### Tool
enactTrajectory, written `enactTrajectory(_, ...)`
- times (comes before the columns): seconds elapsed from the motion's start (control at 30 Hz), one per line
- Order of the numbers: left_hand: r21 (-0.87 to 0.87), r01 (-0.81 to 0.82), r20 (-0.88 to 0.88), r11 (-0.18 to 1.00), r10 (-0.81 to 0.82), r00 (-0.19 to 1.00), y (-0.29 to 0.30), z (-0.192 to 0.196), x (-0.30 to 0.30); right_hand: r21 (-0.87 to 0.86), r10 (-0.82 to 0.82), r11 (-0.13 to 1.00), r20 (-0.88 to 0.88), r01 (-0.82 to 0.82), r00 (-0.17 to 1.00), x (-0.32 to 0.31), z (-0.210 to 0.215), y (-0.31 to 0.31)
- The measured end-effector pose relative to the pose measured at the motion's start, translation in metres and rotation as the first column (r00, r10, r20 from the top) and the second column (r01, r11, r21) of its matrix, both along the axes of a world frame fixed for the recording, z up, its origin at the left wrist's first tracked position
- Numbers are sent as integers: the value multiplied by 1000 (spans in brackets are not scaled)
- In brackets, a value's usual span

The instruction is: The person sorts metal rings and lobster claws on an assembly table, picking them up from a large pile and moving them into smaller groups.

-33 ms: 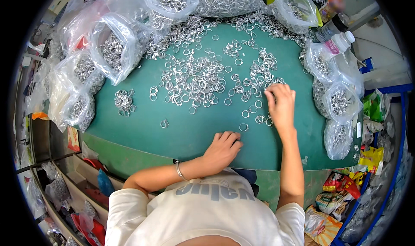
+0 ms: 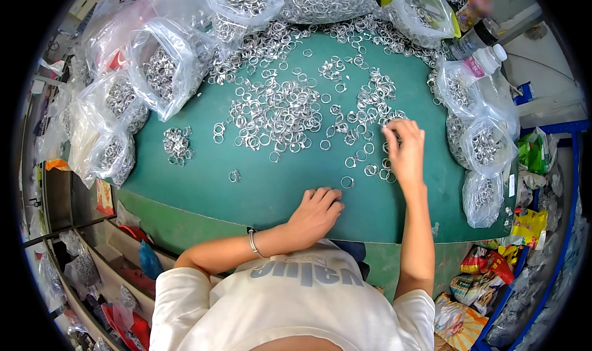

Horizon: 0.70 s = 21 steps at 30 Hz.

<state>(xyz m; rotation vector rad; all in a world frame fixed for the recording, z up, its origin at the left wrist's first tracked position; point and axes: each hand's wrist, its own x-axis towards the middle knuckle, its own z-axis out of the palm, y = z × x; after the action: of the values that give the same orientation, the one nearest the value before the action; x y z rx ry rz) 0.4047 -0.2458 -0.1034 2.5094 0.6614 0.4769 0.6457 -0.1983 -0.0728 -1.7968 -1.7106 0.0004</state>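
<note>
My right hand [image 2: 407, 147] is over the right side of the green table, beside a loose cluster of silver rings [image 2: 376, 92]. Its fingers are bent, with a gap between thumb and forefinger, and no ring shows in them. My left hand [image 2: 316, 215] rests near the table's front edge, fingers loosely curled and slightly apart, holding nothing visible. A single ring [image 2: 347, 182] lies just beyond it. The largest pile of rings [image 2: 277, 113] spreads over the middle, a smaller heap [image 2: 177, 145] sits to the left, and one ring [image 2: 234, 176] lies apart in front.
Clear plastic bags full of rings line the left [image 2: 161, 73], the back [image 2: 327, 2] and the right [image 2: 484, 144] of the green table [image 2: 185, 194]. A white bottle [image 2: 486, 60] stands at the right. Open drawers [image 2: 117, 249] are at lower left, coloured packets [image 2: 475, 286] at lower right.
My right hand has shifted slightly to the right, away from the nearby rings. My left hand has hardly moved.
</note>
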Motion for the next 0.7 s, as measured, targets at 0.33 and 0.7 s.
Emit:
enactTrajectory(0.33, -75, -39, 108, 996, 47, 993, 24, 19, -3, 41, -53, 998, 70, 51, 996, -10, 9, -14)
enactTrajectory(0.7, -566, -171, 264, 806, 374, 889, 58, 33, -35, -103, 51, 989, -456, -110, 888, -66, 20, -22)
